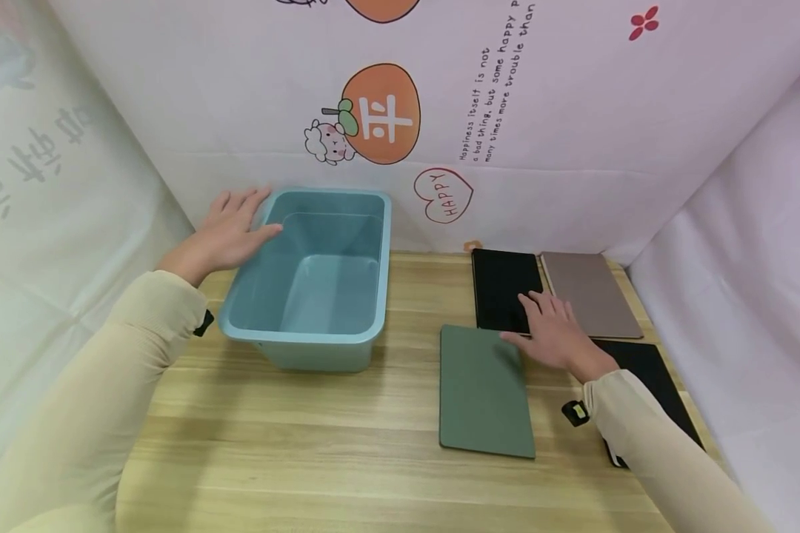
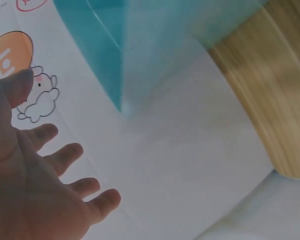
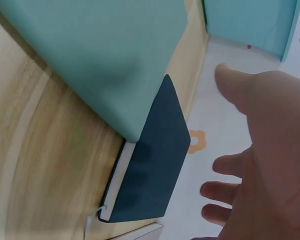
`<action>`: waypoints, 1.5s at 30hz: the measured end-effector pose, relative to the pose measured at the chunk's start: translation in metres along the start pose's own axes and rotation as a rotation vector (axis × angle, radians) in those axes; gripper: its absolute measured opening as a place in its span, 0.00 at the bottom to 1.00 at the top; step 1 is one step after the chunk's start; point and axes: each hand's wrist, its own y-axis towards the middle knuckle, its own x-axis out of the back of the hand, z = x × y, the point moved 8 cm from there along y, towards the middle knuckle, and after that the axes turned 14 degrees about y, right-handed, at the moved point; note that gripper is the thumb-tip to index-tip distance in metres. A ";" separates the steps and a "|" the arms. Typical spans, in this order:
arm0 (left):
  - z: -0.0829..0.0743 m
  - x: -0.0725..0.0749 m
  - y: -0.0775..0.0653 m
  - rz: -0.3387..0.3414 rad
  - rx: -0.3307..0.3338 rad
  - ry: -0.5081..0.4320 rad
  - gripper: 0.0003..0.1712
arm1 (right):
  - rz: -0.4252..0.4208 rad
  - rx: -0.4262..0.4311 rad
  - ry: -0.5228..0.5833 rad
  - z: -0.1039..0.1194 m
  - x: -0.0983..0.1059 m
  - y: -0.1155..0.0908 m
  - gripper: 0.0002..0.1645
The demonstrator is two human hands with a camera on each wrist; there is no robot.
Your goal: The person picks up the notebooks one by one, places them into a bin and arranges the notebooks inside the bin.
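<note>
A blue plastic bin point(image 1: 307, 337) stands on the wooden table. My left hand point(image 1: 230, 229) is at its left rim, fingers spread and thumb over the edge; whether it touches cannot be told. In the left wrist view that hand point(image 2: 45, 165) holds nothing. My right hand point(image 1: 553, 332) hovers, fingers apart, over the near edge of a black notebook point(image 1: 507, 289), beside a green notebook point(image 1: 485, 392). The right wrist view shows the green cover point(image 3: 105, 55) overlapping a corner of the dark notebook point(image 3: 150, 165); the right hand point(image 3: 270, 150) is free of both.
A taupe notebook point(image 1: 593, 292) lies at the back right. Another black notebook point(image 1: 653, 385) sits partly under my right forearm. A printed white cloth point(image 1: 540, 200) hangs behind the table point(image 1: 307, 459), with more white cloth on both sides.
</note>
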 end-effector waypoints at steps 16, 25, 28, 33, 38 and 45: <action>0.024 -0.023 -0.011 0.015 0.036 -0.020 0.42 | -0.005 -0.017 0.030 0.000 -0.018 -0.013 0.54; 0.030 -0.032 -0.014 -0.033 0.020 -0.023 0.38 | -0.017 -0.025 -0.003 -0.002 -0.029 -0.021 0.53; 0.034 -0.036 -0.015 -0.053 0.012 -0.020 0.37 | -0.026 -0.014 -0.011 0.000 -0.032 -0.022 0.53; 0.038 -0.044 -0.016 -0.060 0.002 -0.009 0.37 | -0.026 -0.041 0.008 0.001 -0.037 -0.025 0.53; 0.039 -0.048 -0.017 -0.092 -0.007 -0.007 0.36 | -0.005 -0.085 0.044 0.000 -0.044 -0.029 0.52; 0.039 -0.047 -0.017 -0.189 -0.036 0.001 0.33 | -0.006 -0.142 0.089 -0.006 -0.053 -0.035 0.53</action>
